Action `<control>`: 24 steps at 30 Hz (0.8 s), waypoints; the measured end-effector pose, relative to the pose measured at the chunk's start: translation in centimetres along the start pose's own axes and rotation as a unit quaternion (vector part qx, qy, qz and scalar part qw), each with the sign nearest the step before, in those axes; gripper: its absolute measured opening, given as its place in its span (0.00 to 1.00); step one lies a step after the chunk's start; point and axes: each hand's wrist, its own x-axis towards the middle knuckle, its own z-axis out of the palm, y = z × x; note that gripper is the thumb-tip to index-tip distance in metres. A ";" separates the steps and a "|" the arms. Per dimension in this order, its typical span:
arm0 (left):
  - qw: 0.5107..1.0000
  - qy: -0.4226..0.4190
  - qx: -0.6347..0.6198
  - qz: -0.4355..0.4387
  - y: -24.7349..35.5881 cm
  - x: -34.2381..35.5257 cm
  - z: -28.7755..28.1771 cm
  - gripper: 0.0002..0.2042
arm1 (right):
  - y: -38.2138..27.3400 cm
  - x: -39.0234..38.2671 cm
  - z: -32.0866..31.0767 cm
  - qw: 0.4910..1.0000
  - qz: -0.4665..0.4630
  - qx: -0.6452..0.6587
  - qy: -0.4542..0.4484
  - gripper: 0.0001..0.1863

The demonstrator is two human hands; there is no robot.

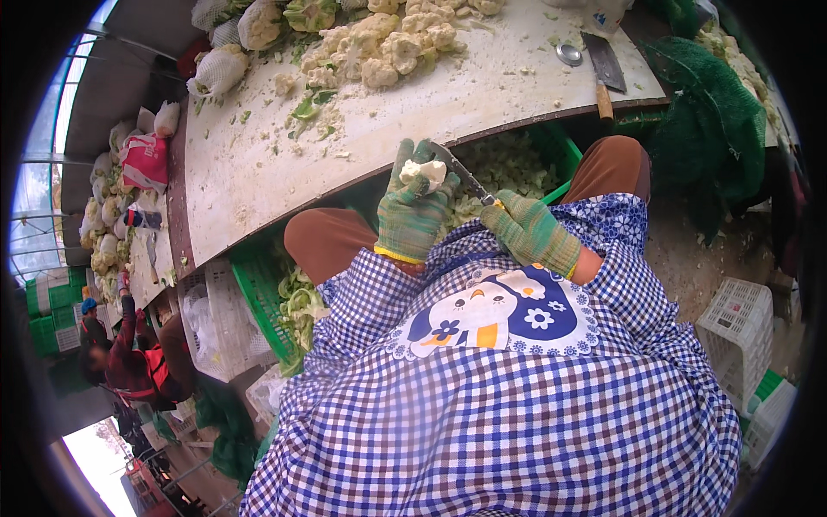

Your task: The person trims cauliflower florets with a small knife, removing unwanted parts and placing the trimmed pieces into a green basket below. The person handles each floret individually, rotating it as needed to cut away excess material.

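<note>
My left hand (412, 211), in a green knitted glove with a yellow cuff, is closed round a pale cauliflower piece (424, 173) above my lap. In the same kind of glove, my right hand (536, 231) grips a knife (465, 175) by its handle. The dark blade slants up and left, its tip near the fingers of my left hand and the cauliflower piece. Below both hands, a green crate (562, 151) under the table's edge holds cut cauliflower bits. How the blade's tip meets the piece is too small to tell.
On the white table (250, 177) lie a heap of cauliflower (388, 47), leaf scraps (310, 105), a cleaver (603, 69) and a small round metal lid (568, 54). Green netting (702, 112) hangs at right. A second green crate (258, 297) stands at left; another person (138, 358) works beyond it.
</note>
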 end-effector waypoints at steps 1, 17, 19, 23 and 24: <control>1.000 0.001 0.019 0.021 -0.3 0.1 0.2 0.36 | -0.2 0.2 0.0 0.999 0.021 -0.007 -0.024 0.07; 0.998 0.011 0.053 -0.032 -0.3 -0.5 1.4 0.36 | 0.6 1.3 1.5 0.978 0.178 -0.014 -0.104 0.17; 0.995 -0.019 0.043 -0.083 0.4 -0.3 1.3 0.37 | 0.9 1.3 0.6 0.979 0.156 0.058 -0.116 0.17; 0.988 -0.045 0.002 -0.146 1.4 0.0 1.3 0.35 | 0.9 0.6 -1.1 0.950 0.208 0.203 -0.111 0.15; 0.986 -0.047 0.000 -0.161 1.7 0.0 1.3 0.34 | 0.7 0.4 -1.5 0.938 0.242 0.228 -0.093 0.15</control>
